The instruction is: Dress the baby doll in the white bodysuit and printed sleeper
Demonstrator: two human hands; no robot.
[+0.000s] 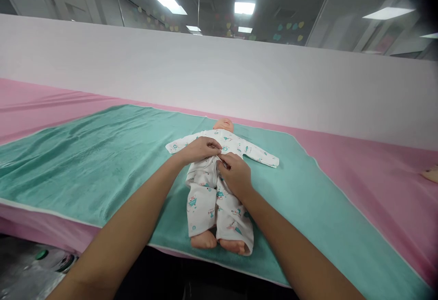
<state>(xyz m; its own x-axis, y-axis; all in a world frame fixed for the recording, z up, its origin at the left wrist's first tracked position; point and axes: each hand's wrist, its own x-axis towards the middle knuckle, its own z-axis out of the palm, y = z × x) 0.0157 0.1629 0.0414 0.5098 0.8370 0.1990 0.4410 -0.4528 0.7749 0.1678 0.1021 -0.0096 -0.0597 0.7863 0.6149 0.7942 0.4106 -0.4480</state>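
A baby doll [224,124] lies on its back on a teal towel [102,163], head away from me and bare feet toward me. It wears a white printed sleepsuit [205,199] with both sleeves spread sideways. My left hand [200,150] rests on the doll's chest, fingers curled and pinching the sleepsuit front. At the doll's belly my right hand [234,173] is closed, pinching the same fabric edge where the two hands meet.
The towel lies on a pink sheet [376,172] over a long table, with a white partition [219,76] behind it. Something skin-coloured [431,173] shows at the right edge. A green-capped object [41,254] sits low at the bottom left.
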